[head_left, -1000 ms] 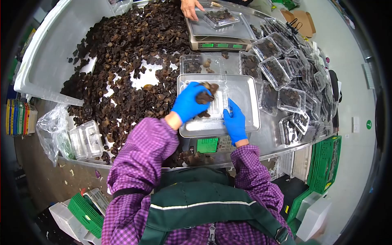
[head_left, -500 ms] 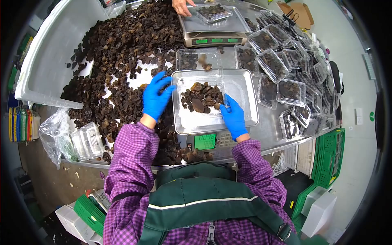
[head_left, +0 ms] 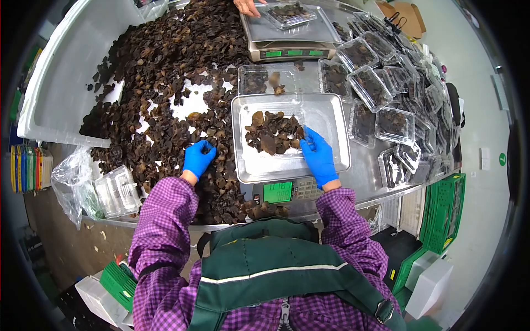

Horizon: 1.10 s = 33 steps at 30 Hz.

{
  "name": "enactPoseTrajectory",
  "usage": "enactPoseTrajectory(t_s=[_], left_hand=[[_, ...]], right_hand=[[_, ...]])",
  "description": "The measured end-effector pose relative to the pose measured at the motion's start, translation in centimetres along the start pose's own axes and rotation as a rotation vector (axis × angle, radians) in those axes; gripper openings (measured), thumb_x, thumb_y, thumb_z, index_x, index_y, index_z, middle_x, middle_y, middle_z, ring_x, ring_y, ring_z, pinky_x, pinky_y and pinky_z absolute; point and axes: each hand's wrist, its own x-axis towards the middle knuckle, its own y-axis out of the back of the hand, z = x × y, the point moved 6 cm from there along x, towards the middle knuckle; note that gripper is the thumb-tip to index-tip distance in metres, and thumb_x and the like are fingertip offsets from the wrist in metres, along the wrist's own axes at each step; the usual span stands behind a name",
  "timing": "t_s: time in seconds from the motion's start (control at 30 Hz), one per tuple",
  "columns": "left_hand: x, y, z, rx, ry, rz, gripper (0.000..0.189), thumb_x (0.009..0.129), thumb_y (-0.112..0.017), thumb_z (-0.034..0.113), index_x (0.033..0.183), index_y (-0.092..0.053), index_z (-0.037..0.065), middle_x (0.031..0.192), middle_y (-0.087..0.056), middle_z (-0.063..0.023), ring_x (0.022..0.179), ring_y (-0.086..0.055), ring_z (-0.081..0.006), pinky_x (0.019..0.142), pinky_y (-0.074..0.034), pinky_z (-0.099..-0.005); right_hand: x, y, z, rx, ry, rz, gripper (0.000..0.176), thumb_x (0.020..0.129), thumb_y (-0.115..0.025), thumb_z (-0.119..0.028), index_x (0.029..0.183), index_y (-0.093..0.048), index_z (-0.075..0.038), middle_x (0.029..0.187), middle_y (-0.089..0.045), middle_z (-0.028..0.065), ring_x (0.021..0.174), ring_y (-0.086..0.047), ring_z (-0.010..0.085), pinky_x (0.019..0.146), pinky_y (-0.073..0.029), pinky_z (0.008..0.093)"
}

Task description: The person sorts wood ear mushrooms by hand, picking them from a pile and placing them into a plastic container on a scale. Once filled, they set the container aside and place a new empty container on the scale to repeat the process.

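Observation:
A heap of wood ear mushrooms point(head_left: 270, 135) sits on the metal scale pan point(head_left: 326, 110), seemingly inside a clear plastic box whose edges are faint. At the right side of this heap, my right hand point(head_left: 318, 157), in a blue glove, has its fingers closed around what looks like the box's edge. To the left of the pan, my left hand point(head_left: 197, 160), also gloved in blue, is low over the loose wood ear mushrooms point(head_left: 182, 49) with its fingers curled in. Whatever may be between those fingers is hidden. Below the pan, the scale's green display point(head_left: 277, 192) is lit.
Another person's hand point(head_left: 247, 7) is beside a filled box point(head_left: 288, 15) on a second scale point(head_left: 292, 52). Filled clear boxes point(head_left: 395, 124) are piled at the right. A white tub point(head_left: 72, 77) lies tipped at the left, above empty clear boxes point(head_left: 118, 193) and a plastic bag point(head_left: 74, 179).
My left hand has moved from the pan's left edge down and left to the loose mushrooms, its fingers curling. The heap on the pan looks slightly rearranged. My right hand has barely moved.

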Motion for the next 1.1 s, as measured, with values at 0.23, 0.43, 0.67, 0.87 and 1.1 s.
enactPoseTrajectory(t_s=[0.23, 0.43, 0.67, 0.87, 1.1], left_hand=[[-0.9, 3.0, 9.9, -0.524, 0.011, 0.085, 0.007, 0.081, -0.067, 0.008, 0.078, -0.063, 0.004, 0.068, -0.057, 0.0034, 0.062, -0.052, -0.0038, 0.056, -0.042, -0.02], [0.6, -1.1, 20.7, -0.262, -0.509, 0.179, 0.015, 0.077, -0.07, 0.012, 0.087, -0.063, 0.004, 0.079, -0.063, -0.0069, 0.071, -0.061, -0.0161, 0.066, -0.048, -0.0258], [1.3, -5.5, 22.5, 0.039, -0.56, -0.102, 0.046, 0.086, -0.06, 0.032, 0.125, -0.05, 0.009, 0.123, -0.053, -0.0166, 0.115, -0.049, -0.0312, 0.098, -0.038, -0.0376], [-0.4, 2.6, 18.7, -0.416, -0.346, -0.089, 0.041, 0.089, -0.057, 0.018, 0.128, -0.049, 0.005, 0.128, -0.052, -0.0121, 0.115, -0.052, -0.0227, 0.097, -0.04, -0.0326], [-7.2, 3.0, 2.0, 0.424, -0.084, 0.039, 0.06, 0.072, -0.074, 0.022, 0.126, -0.05, 0.011, 0.123, -0.051, -0.0182, 0.11, -0.049, -0.0329, 0.097, -0.038, -0.04]], right_hand=[[-0.3, 0.0, -0.1, -0.029, 0.005, 0.014, 0.042, 0.084, -0.062, -0.014, 0.124, -0.053, -0.005, 0.1, -0.062, 0.0117, 0.07, -0.057, 0.0138, 0.066, -0.05, 0.0273], [-0.1, -0.1, 0.3, -0.035, -0.006, 0.005, 0.041, 0.084, -0.062, -0.015, 0.123, -0.054, -0.006, 0.099, -0.062, 0.0111, 0.071, -0.059, 0.0146, 0.066, -0.05, 0.0276], [-0.2, -0.1, 0.8, 0.01, -0.032, 0.004, 0.042, 0.084, -0.062, -0.015, 0.124, -0.053, -0.006, 0.099, -0.063, 0.0111, 0.071, -0.059, 0.0152, 0.067, -0.05, 0.0281], [-0.1, 0.1, 0.7, 0.033, -0.005, 0.0, 0.041, 0.084, -0.062, -0.015, 0.124, -0.054, -0.006, 0.099, -0.063, 0.0113, 0.071, -0.059, 0.0151, 0.067, -0.05, 0.0279], [0.9, 2.4, 0.4, 0.041, -0.047, 0.026, 0.04, 0.085, -0.062, -0.021, 0.121, -0.056, -0.006, 0.093, -0.064, 0.0078, 0.075, -0.057, 0.0111, 0.07, -0.048, 0.0251]])
